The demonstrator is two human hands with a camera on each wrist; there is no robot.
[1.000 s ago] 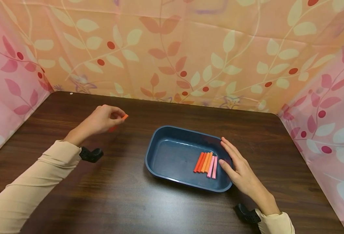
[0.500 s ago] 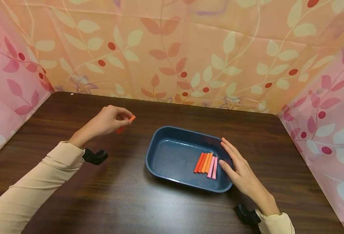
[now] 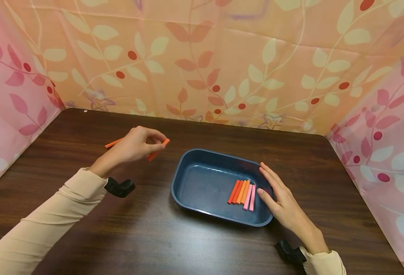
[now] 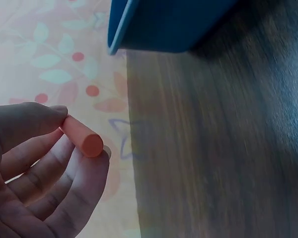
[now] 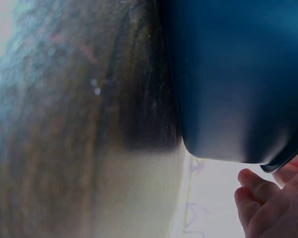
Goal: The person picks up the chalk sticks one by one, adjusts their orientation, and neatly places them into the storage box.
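Note:
My left hand (image 3: 136,145) pinches an orange chalk stick (image 4: 79,134) between thumb and fingertips, above the table left of a dark blue tray (image 3: 205,218). One end of that stick points toward the camera in the left wrist view. My right hand (image 3: 286,204) holds the tray's right end, thumb over the inside and the other fingers along the outer rim. Inside the tray, a row of sticks lies near that thumb: red sticks (image 3: 235,191), orange sticks (image 3: 244,191) and pink sticks (image 3: 250,197). Another orange stick (image 3: 113,143) lies on the table behind my left wrist, partly hidden.
The dark wooden table (image 3: 146,236) carries the tray near its middle. A floral cloth (image 3: 202,57) hangs along the back and both sides. A small white spot (image 3: 85,111) shows at the far left edge. Each wrist wears a black camera mount (image 3: 120,188).
My left hand has moved right toward the tray with the orange stick, uncovering the other stick on the table behind it. My right hand and the tray have stayed put.

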